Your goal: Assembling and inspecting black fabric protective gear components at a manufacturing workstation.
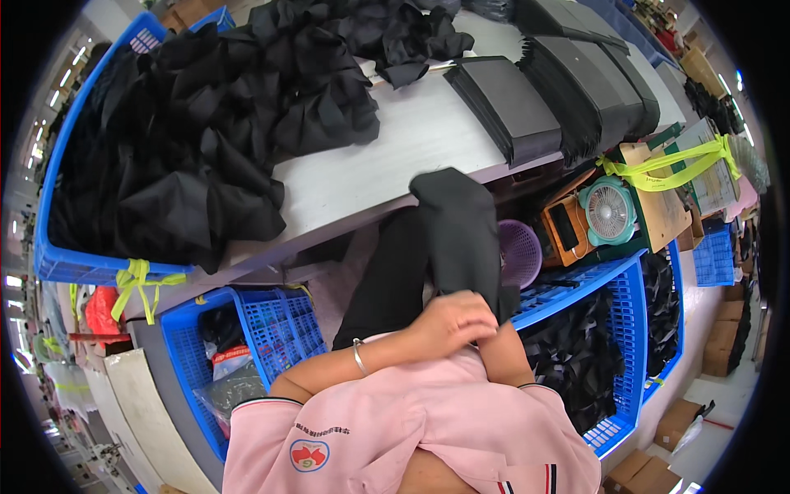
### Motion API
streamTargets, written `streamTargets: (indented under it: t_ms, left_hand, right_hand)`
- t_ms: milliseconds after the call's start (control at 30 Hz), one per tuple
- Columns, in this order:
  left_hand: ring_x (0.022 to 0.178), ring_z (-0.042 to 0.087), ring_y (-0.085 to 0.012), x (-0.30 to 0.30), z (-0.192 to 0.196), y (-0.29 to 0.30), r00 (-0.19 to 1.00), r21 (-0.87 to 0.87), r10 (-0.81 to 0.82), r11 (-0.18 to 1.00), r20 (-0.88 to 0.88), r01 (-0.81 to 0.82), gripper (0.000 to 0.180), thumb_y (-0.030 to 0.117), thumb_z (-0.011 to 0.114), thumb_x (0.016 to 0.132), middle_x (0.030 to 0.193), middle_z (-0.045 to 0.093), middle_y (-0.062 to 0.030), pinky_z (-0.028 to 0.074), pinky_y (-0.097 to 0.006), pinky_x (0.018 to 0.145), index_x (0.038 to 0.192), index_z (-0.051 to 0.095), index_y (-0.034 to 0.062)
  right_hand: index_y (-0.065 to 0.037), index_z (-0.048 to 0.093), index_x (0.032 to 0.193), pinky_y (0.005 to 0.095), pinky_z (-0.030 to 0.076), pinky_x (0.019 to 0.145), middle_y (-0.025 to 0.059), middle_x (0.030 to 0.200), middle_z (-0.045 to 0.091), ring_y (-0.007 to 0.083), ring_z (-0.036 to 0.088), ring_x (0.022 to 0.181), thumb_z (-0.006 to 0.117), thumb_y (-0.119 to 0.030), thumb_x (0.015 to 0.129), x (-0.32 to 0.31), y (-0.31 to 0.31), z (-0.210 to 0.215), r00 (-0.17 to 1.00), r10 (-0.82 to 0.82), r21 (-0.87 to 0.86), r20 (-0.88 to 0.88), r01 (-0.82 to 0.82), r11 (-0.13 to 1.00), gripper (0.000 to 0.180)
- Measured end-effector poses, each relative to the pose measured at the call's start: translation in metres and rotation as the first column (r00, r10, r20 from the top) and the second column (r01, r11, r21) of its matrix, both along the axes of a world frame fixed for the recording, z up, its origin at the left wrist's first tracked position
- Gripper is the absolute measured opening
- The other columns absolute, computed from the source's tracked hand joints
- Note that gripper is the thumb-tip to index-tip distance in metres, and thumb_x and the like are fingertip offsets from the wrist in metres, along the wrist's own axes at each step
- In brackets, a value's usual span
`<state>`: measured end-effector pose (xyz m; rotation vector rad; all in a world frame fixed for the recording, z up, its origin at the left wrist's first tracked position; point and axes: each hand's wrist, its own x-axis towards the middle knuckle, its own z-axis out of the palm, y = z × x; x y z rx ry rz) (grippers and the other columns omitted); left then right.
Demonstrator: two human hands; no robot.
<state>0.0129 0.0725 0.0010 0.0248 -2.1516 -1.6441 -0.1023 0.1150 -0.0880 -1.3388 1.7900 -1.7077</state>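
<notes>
Head view's got the black cloth (459, 239) up over the person's lap, its top end just below the edge of the pale table (354, 181). Right forearm (506, 358) runs up to the near end and disappears there, so the right hand is hidden, probably inside or under it. Can't tell what it's gripping, if anything. Left hand (459, 319) lies across by the right wrist, fingers loosely curled, not spread. Can't tell from here if it's pinching an edge or just resting on the arm.

As for handling, I'd guess it's light and floppy, soft but with a bit of body, since it stands up in a smooth bulge. Doesn't look fragile, might slide a little. I'd take hold at the near edge by the wrist, or pinch the top end.

Same-looking black stuff sits in a crumpled heap (214, 140) in the blue crate (74, 265), spilling onto the table, plus flat stacks (518, 107) on the far right. Little fan (609, 211) and purple basket (522, 251) are off to the right.
</notes>
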Motion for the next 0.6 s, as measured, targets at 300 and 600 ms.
streamTargets:
  t_ms: [300,600]
  left_hand:
    - [0.086,0.062,-0.0208,0.013,0.008,0.036,0.963,0.264,-0.258,0.937,0.082,0.228,0.010,0.011,0.062,0.096,0.092,0.062,-0.0080,0.049,-0.031,0.076,0.095,0.065,0.0012]
    - [0.082,0.064,-0.0303,-0.052,-0.032,-0.063,0.716,-0.013,0.690,0.719,-0.107,-0.695,0.017,0.017,0.063,0.095,0.087,0.064,-0.0151,0.051,-0.038,0.074,0.092,0.066,0.0005]
  right_hand:
    - [-0.002,0.062,0.109,0.0400,0.052,0.086,0.0198,0.103,0.064,0.0359,0.063,0.092,0.062,-0.008,0.088,-0.044,0.047,-0.017,0.873,0.028,-0.213,0.486,0.088,0.973,0.023]
    - [0.000,0.056,0.119,0.0349,0.049,0.090,0.0123,0.104,0.064,0.0243,0.060,0.097,0.058,-0.012,0.095,0.026,-0.006,0.018,0.969,-0.084,-0.104,0.234,0.111,0.988,0.027]
